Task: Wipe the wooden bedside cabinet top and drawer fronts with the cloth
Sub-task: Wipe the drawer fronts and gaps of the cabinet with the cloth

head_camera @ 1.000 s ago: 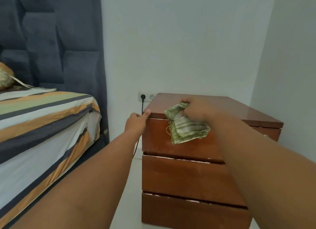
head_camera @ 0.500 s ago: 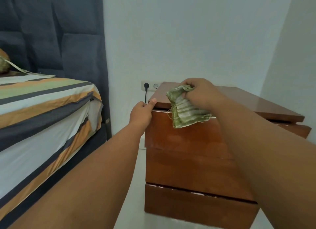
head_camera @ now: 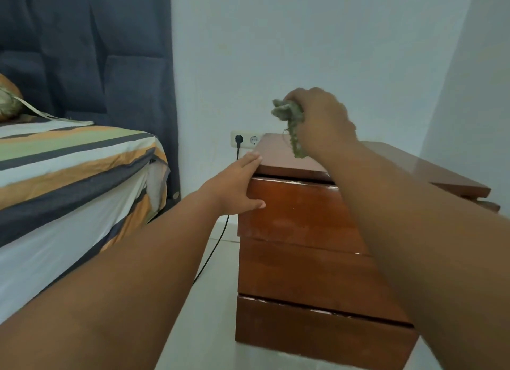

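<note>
At the left of the frame a bed [head_camera: 69,162] with a striped sheet was seen. Just right of it, low on the white wall, was a wall socket [head_camera: 247,139] with a black cable [head_camera: 218,240] plugged in and trailed down to the floor.

The left hand [head_camera: 234,187] was laid against the front left corner of the wooden bedside cabinet [head_camera: 303,259]. Its fingers were stretched straight along the edge of the top [head_camera: 276,154], its thumb was spread across the uppermost of the three stacked drawer fronts [head_camera: 298,215], and nothing was held in it. It was judged to be steadying the cabinet.

Further right and higher, the green cloth [head_camera: 291,124] was bunched in the right hand [head_camera: 320,121]. The fingers were curled tightly round it, and a ragged tail was left hanging toward the wood. Whether that tail touched the surface could not be told.

The top lay directly beneath the cloth, its long side running off toward the right edge of the frame, so the right hand was the nearer one to it. A lowering and a rightward sweep were judged to be called for.
</note>
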